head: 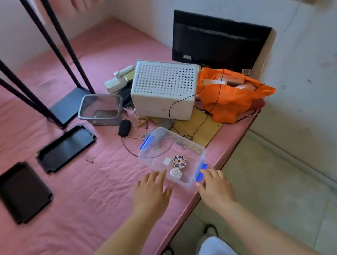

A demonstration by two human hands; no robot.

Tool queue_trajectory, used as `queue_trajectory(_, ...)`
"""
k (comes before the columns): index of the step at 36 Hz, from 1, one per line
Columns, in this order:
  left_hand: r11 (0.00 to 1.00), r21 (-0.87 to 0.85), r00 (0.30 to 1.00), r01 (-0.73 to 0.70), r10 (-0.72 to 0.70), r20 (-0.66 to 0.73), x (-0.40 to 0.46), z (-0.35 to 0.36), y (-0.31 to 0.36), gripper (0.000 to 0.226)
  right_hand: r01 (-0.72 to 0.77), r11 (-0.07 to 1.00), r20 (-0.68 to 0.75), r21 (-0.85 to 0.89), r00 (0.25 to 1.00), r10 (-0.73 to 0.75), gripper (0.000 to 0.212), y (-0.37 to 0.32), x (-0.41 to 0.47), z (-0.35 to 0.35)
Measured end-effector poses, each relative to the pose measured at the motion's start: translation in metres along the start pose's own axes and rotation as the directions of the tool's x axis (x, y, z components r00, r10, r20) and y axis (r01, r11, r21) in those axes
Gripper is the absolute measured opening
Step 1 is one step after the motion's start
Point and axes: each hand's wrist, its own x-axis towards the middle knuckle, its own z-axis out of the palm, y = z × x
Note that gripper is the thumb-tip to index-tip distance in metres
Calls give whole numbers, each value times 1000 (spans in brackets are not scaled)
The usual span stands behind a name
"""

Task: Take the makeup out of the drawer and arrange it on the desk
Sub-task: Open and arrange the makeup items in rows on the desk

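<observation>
- Head view: a clear plastic box (172,156) with blue latches lies on a pink mattress (64,199) near its right edge, at about 12 o'clock from both hands.
- The left hand (151,190) is at the box's near left corner with its fingers spread and relaxed, and it grips nothing. The right hand (214,184) has loose fingers at the near blue latch (201,171), and I cannot tell whether they touch it.
- Two small round patterned makeup cases (177,166) lie inside the box at its near end.
- Risk: the box sits close to the mattress edge, so a push toward 3 o'clock could probably tip it onto the tiled floor (283,186).
- Risk: thin cables (174,113) trail at 12 o'clock from the box, and dragging it might snag them.
- Surface: the quilted pink mattress is soft and wrinkled, so small cases may likely roll or lean on it.
- Room: a white perforated box (165,88), an orange bag (232,93), a black monitor (217,40), two black trays (44,169) and a black frame (59,56) surround the spot, with white walls behind.
</observation>
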Motion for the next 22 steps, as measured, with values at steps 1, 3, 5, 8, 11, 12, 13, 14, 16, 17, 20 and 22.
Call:
queue_trajectory(1,1000,-7,1000,13,-13,6,9,0,0,54,9,1000,24,-3,1000,-9,51,2,10,0)
queue_trajectory(3,999,-23,999,49,-49,8,28,3,2,53,39,999,70,-16,997,-37,51,6,31,1)
queue_trajectory(5,994,-54,995,97,-97,17,44,7,5,52,87,995,129,-43,988,-81,52,9,53,1)
queue_trajectory(8,977,-100,982,187,-183,44,65,15,14,53,182,979,219,-96,963,-158,52,14,86,-1)
queue_trajectory(11,952,-138,961,274,-265,77,84,23,24,53,292,948,297,-123,923,-246,51,16,117,-7)
queue_trajectory(12,941,-156,953,301,-291,86,91,26,28,53,324,938,320,-124,908,-272,52,17,127,-8)
queue_trajectory(13,928,-175,944,329,-317,93,97,28,31,53,354,927,345,-129,892,-292,53,17,138,-10)
queue_trajectory(14,914,-189,934,358,-345,99,104,31,35,54,383,914,366,-136,876,-313,53,16,148,-10)
queue_trajectory(16,888,-219,914,405,-389,113,119,37,40,53,435,888,411,-147,844,-345,52,14,171,-9)
queue_trajectory(17,874,-241,907,421,-403,123,126,40,42,53,450,881,432,-146,830,-352,51,14,182,-7)
queue_trajectory(20,846,-288,894,448,-423,147,147,51,45,54,476,867,476,-146,802,-360,49,12,207,4)
queue_trajectory(22,835,-309,890,455,-427,159,157,60,45,53,484,862,501,-148,789,-356,50,11,218,15)
